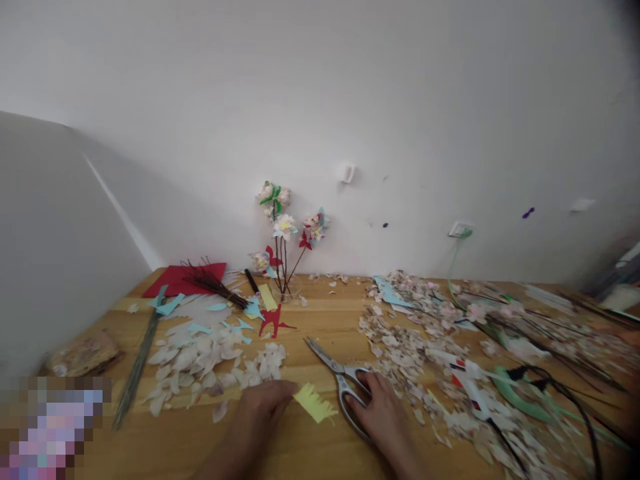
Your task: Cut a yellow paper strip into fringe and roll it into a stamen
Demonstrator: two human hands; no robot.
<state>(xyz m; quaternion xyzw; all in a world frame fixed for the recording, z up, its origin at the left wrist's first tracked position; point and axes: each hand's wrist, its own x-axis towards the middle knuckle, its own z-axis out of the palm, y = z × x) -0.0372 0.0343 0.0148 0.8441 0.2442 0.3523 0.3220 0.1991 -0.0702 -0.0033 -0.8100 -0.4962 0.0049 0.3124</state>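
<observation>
My left hand [265, 408] is closed, pinching the left end of a small yellow paper strip [315, 402] whose edge is cut into a fringe. In my right hand [383, 407] are metal scissors [345, 373], with fingers through the handle loops. Their blades point away and to the left, nearly closed, apart from the yellow paper. Beyond the hands, paper-and-petal flowers [285, 227] on brown stems stand in a clear holder [287, 291] near the wall. A red paper cutout [274, 321] lies just in front of it.
Pale petals [205, 353] lie in a pile at left, with green wires [140, 363] beside them. Brown twigs [215, 283] rest across red paper [173, 280]. At right, a glue gun [470, 390] with a cable lies among scattered petals [400, 367]. A wall socket [460, 229] holds a green plug.
</observation>
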